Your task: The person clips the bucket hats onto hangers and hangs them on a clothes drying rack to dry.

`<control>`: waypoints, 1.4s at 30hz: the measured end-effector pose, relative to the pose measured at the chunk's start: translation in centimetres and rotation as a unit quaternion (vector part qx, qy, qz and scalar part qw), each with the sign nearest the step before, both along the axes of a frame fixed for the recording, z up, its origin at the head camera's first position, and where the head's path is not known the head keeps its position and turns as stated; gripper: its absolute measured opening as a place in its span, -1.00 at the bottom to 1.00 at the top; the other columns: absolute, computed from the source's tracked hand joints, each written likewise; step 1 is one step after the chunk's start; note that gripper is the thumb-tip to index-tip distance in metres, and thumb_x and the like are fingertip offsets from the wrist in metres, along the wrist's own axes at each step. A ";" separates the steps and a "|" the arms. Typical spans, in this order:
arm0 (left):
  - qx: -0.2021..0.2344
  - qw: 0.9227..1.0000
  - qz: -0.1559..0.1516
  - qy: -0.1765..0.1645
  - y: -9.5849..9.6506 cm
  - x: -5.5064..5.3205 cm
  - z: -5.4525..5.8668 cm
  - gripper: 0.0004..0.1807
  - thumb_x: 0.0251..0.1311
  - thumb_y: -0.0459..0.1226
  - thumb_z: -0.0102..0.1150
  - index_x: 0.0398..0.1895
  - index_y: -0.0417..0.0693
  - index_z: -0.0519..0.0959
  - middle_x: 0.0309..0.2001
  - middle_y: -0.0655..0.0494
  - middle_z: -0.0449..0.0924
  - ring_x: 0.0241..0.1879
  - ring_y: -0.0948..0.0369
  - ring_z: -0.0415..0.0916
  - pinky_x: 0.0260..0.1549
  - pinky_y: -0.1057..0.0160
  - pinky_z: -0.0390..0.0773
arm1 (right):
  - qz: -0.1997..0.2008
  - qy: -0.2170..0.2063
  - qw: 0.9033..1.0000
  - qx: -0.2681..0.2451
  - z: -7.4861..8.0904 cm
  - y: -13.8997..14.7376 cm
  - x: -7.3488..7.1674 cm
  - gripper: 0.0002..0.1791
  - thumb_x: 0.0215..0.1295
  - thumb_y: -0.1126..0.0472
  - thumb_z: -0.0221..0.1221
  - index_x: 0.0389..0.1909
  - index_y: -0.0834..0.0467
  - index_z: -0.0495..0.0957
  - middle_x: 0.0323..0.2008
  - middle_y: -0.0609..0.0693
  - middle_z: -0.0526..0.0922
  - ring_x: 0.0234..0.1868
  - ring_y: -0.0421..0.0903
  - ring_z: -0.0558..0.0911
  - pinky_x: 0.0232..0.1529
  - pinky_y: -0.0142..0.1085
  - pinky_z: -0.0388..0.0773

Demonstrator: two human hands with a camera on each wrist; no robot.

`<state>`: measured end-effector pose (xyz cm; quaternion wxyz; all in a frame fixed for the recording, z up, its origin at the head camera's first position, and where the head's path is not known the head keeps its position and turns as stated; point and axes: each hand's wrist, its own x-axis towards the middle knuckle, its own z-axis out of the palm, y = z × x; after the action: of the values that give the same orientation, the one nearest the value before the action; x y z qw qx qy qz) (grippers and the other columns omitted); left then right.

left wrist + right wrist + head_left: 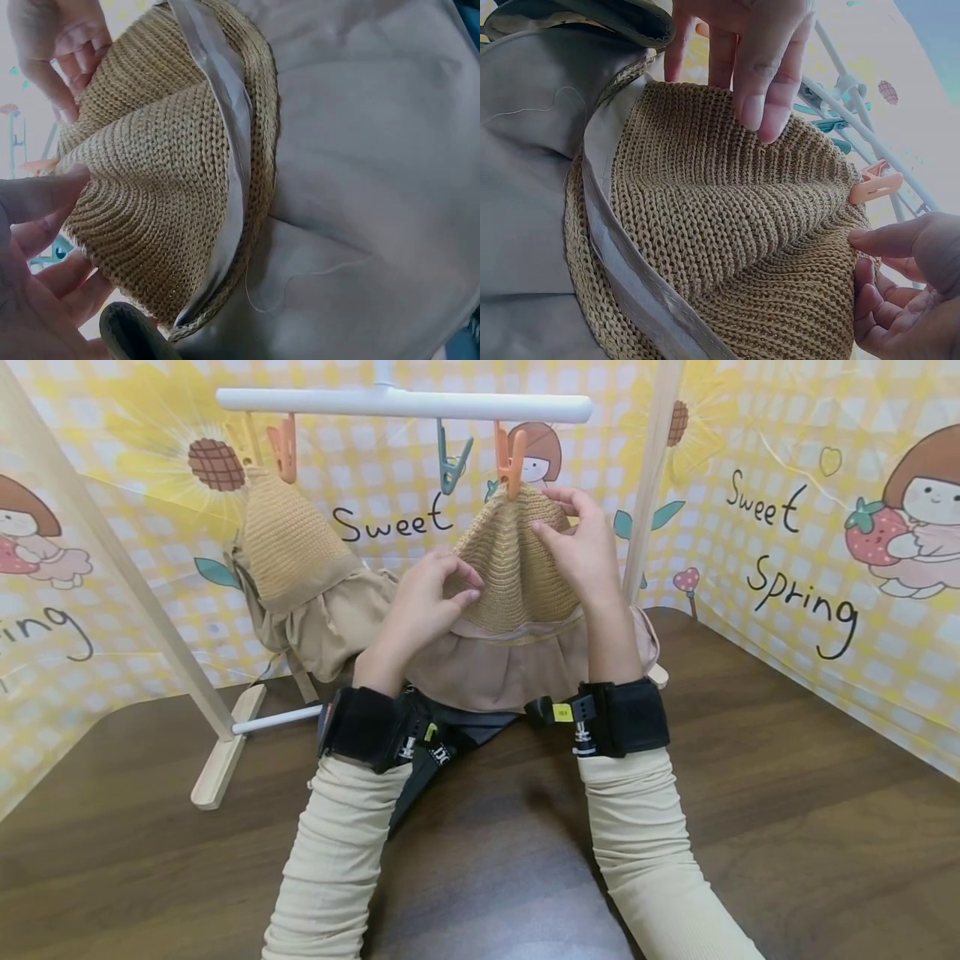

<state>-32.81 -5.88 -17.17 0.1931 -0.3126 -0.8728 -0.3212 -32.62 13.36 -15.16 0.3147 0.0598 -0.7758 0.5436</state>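
Note:
A knitted straw-coloured sun hat (510, 577) with a wide beige-pink fabric brim (487, 668) hangs by its crown from an orange clothespin (513, 464). At the crown's left side is my left hand (427, 593), thumb and forefinger apart over the knit. My right hand (588, 543) is near the top right of the crown, its thumb touching the weave and its fingers by the edge. In the right wrist view, the knit (705, 180) shows deep folds running to the clothespin (877, 184). A loose thread (281, 292) lies on the brim.
The white bar (405, 403) of a wooden-legged rack runs overhead. Another straw hat (288, 539) with a khaki brim hangs at left from a yellow clothespin (253, 439). Beside it is an orange clothespin (283, 447); a teal clothespin (452, 456) hangs mid-bar. Below lies a brown table (480, 860).

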 end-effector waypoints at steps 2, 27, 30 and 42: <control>0.008 1.000 -0.011 -0.003 -0.4 0.1 -0.1 -0.84 0.26 -0.40 0.20 -0.13 -0.26 0.61 0.04 -0.07 0.52 0.17 0.04 0.37 0.24 0.15 0.22 | 0.000 -0.002 1.000 0.005 0.0 -0.1 0.0 -0.55 0.32 0.31 0.22 0.23 0.18 0.48 0.14 0.12 0.47 -0.38 -0.25 0.50 -0.21 -0.35 0.50; -0.019 0.997 0.014 -0.078 -3.6 1.5 0.7 -0.76 0.33 -0.33 0.12 0.01 -0.21 0.60 0.26 -0.03 0.45 -0.09 0.02 0.46 -0.01 0.06 0.35 | 0.026 -0.050 0.997 0.060 0.2 0.6 1.2 -0.54 0.33 0.33 0.19 0.25 0.23 0.44 0.33 0.06 0.38 0.21 -0.03 0.50 0.13 -0.23 0.45; -0.015 0.997 0.018 -0.070 -3.6 1.5 0.7 -0.77 0.33 -0.33 0.12 -0.01 -0.20 0.61 0.20 -0.03 0.50 -0.14 0.03 0.45 -0.06 0.09 0.36 | 0.043 -0.081 0.992 0.089 0.0 0.8 0.9 -0.53 0.35 0.33 0.17 0.26 0.25 0.42 0.35 0.09 0.34 0.34 0.00 0.35 0.26 -0.17 0.31; -0.023 0.996 0.063 -0.055 -4.7 1.1 0.7 -0.58 0.31 -0.29 0.12 0.20 -0.26 0.45 0.32 -0.21 0.27 0.35 -0.10 0.12 0.33 -0.02 0.03 | 0.078 -0.188 0.963 0.178 -0.4 1.5 0.4 -0.30 0.39 0.20 0.13 0.45 0.29 0.11 0.42 0.25 0.15 0.38 0.14 0.22 0.30 -0.06 0.21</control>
<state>-31.71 -10.57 -16.50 0.1571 -0.2430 -0.9073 -0.3051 -32.24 14.84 -15.51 0.1040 0.0717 -0.8983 0.4209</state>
